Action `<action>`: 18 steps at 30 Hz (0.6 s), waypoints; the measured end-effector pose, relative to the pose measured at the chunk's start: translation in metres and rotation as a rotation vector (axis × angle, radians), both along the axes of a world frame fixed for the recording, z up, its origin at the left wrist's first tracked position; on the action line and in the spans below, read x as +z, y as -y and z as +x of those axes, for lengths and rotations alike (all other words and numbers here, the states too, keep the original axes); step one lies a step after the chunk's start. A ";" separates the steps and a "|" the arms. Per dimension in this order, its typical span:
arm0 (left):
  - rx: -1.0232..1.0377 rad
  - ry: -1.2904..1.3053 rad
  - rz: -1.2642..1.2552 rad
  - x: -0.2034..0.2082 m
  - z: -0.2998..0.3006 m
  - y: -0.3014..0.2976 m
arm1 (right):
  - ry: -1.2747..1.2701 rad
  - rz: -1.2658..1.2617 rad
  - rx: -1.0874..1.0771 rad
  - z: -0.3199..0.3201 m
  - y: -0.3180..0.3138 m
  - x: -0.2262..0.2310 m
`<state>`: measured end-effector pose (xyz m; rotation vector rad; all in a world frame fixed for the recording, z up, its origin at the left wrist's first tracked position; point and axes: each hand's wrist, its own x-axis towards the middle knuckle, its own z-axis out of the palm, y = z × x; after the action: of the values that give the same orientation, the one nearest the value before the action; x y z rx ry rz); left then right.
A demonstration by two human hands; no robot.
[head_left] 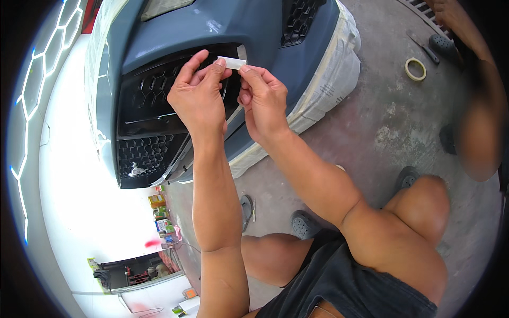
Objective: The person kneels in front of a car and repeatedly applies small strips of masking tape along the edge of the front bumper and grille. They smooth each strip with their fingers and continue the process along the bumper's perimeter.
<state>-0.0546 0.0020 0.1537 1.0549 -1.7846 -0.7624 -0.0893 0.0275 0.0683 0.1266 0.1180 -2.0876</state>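
A short strip of whitish tape (232, 62) is stretched between my two hands, in front of the car's front bumper (228, 26). The thumb and index finger of my left hand (200, 98) pinch its left end. My right hand (265, 100) pinches the right end between thumb and finger, with the other fingers curled. Behind the strip lies the glossy black grille panel (154, 119), partly hidden by my hands. The bumper is matte grey-blue, and masking film (334, 79) with taped edges covers the bodywork next to it.
On the floor to the right are a roll of masking tape (415, 69) and a knife-like tool with a dark handle (422, 46). Another person (480, 106) is close by at the right edge. A grey sandal (246, 211) lies below the bumper. Cans and boxes (160, 214) line the white wall.
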 end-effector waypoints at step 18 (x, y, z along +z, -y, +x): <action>0.098 0.197 -0.381 -0.021 -0.018 0.016 | 0.091 -0.015 0.055 -0.017 0.018 -0.009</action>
<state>-0.0724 -0.0141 0.1325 0.9738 -1.9310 -0.2479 -0.1067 0.0093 0.0594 0.2071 0.0496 -2.0243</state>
